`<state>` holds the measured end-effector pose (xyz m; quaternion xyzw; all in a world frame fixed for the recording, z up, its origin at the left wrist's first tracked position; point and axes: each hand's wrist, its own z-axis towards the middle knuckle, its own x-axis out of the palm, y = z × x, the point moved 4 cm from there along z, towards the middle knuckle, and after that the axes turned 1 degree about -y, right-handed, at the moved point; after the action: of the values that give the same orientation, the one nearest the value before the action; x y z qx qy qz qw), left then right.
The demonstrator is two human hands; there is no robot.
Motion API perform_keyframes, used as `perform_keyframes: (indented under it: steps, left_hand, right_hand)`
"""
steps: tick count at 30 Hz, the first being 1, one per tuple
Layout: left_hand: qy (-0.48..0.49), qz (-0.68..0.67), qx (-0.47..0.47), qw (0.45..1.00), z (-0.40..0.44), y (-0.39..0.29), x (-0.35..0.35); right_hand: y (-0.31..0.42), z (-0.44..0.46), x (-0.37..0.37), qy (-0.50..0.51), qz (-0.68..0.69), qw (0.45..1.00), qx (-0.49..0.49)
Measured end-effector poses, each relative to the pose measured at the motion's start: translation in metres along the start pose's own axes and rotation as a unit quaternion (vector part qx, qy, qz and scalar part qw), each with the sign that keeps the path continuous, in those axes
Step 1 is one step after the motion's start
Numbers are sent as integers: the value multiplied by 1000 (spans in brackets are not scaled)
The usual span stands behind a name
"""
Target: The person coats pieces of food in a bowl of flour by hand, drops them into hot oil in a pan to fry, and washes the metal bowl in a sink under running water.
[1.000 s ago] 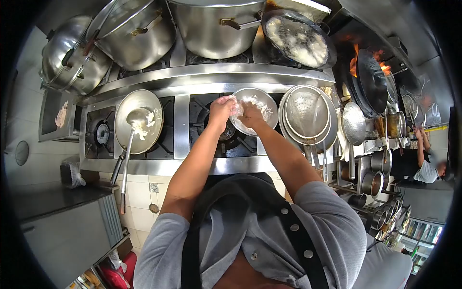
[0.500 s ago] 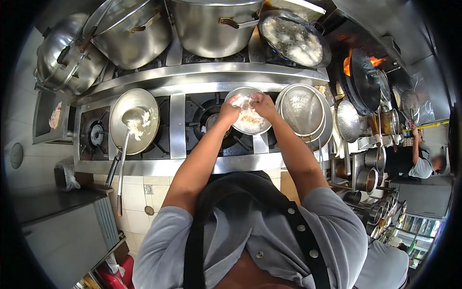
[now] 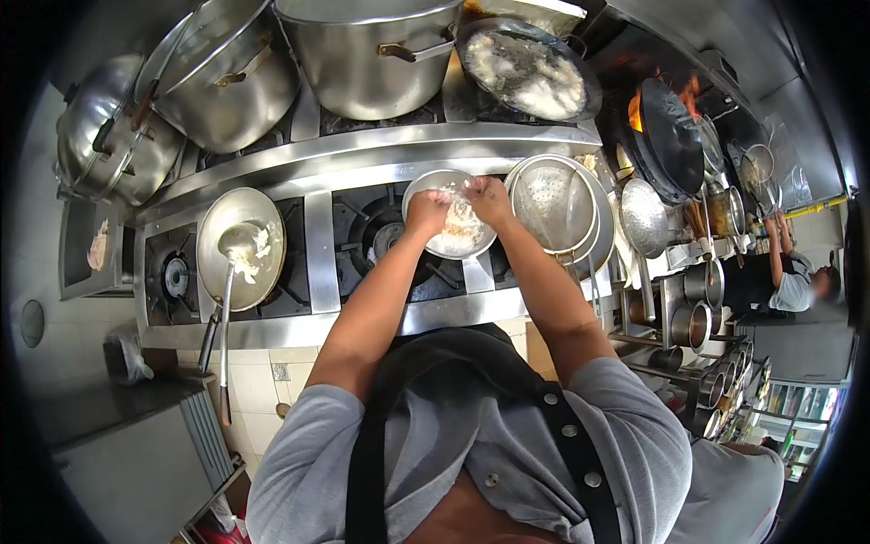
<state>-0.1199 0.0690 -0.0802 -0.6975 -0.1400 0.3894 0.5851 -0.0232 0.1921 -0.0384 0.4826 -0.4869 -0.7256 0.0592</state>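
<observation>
Busy kitchen, w/ a long stainless-steel stove bench (image 3: 453, 308) across the middle, tall silver stockpots (image 3: 367, 72) on its raised back tier & a co-worker in a grey top (image 3: 790, 288) far off at R. Round silver metal bowl (image 3: 444, 178) sits at front of bench, R of a black gas burner (image 3: 381, 236) & just beside a stack of round perforated metal strainers (image 3: 548, 204); can't tell if they touch. Inside it: pale, lumpy food mix (image 3: 460, 232), white w/ tan patches, too blurry to ID. L hand (image 3: 428, 214) & R hand (image 3: 488, 199) are both at the bowl, close tog., fingers bent inward & down, not spread; tips partly hidden, so can't tell if either pinches a bit of the mix. Progress, at a guess: partway. Pale pieces (image 3: 530, 77) are already in bubbling liquid in a wide black pan (image 3: 594, 91) on the back tier, so that lot looks to be cooking; a good amt. of mix is still in the bowl, colour uneven, so handling there prob. isn't done. Shallow silver wok (image 3: 265, 210) at L has a long-handled ladle (image 3: 225, 344) & pale scraps in it, untouched by either hand.
</observation>
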Motion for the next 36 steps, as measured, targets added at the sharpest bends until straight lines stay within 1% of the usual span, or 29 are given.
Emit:
perform_keyframes:
  steps: [1,4,6,7,8,9,10,11,13,14,15,16,17,18,19,20,22,26,28,29,30,31,32,34,35,36]
  left_hand:
    - [-14,90,35,995,-1,-1,-5]
    - [63,56,-87,993,0,12,-8]
    - [27,-83,-167,982,-6,0,-13]
    - [10,-152,-207,967,-11,-6,-16]
    - [12,-177,-222,959,-13,-10,-17]
    - [14,-203,-237,950,-13,-12,-18]
    - [15,-228,-252,940,-14,-12,-19]
    - [24,-256,-255,932,-13,-10,-18]
    - [30,-294,-253,921,-11,-7,-19]
    - [33,-312,-252,915,-12,-6,-18]
    - [35,-324,-245,913,-13,-10,-18]
    - [36,-335,-238,911,-14,-17,-20]
    - [37,-345,-229,909,-15,-22,-20]
    - [44,-353,-214,910,-14,-23,-20]
    - [52,-360,-200,910,-14,-25,-20]
    - [59,-367,-186,910,-15,-27,-19]
    - [59,-360,-188,912,-21,-38,-25]
    - [45,-355,-196,913,-25,-35,-32]
    - [40,-325,-199,924,-32,-42,-40]
    - [38,-303,-197,931,-33,-45,-43]
    - [37,-282,-194,939,-33,-49,-48]
    - [39,-301,-176,936,-29,-34,-43]
    - [32,-317,-188,929,-27,-34,-44]
    - [18,-348,-218,912,-25,-36,-40]
    - [21,-383,-225,896,-21,-31,-36]
    - [26,-417,-230,879,-17,-26,-31]
  right_hand:
    - [-18,4,3,-45,-68,996,-43]
    - [-38,0,11,-31,-135,989,-50]
    - [-40,-5,17,46,-37,998,-25]
    - [-36,-6,20,56,-31,998,-21]
    - [-38,-4,19,61,31,996,58]
    - [-18,-6,8,67,92,984,136]
    - [-9,-7,3,73,153,962,213]
    - [-13,3,-3,92,210,953,197]
    - [3,24,-35,89,281,946,136]
    - [35,30,-66,58,272,955,99]
    - [44,46,-87,20,283,955,84]
    - [30,74,-104,-5,219,976,12]
    - [52,83,-128,-72,195,977,44]
    - [91,83,-153,-86,96,992,17]
    - [79,105,-161,-124,43,990,46]
    - [41,141,-160,-150,12,989,14]
    - [44,153,-161,-158,-125,979,-41]
    - [10,186,-141,-126,-215,968,-33]
    - [12,182,-135,-118,-238,963,-44]
    - [11,177,-133,-136,-199,969,-49]
    - [31,160,-138,-155,-160,973,-53]
    - [52,142,-143,-174,-123,975,-58]
    - [63,125,-142,-193,-86,975,-62]
    - [62,92,-105,-111,55,987,-106]
    - [63,72,-78,-24,72,990,-119]
    - [69,47,-55,65,47,989,-124]
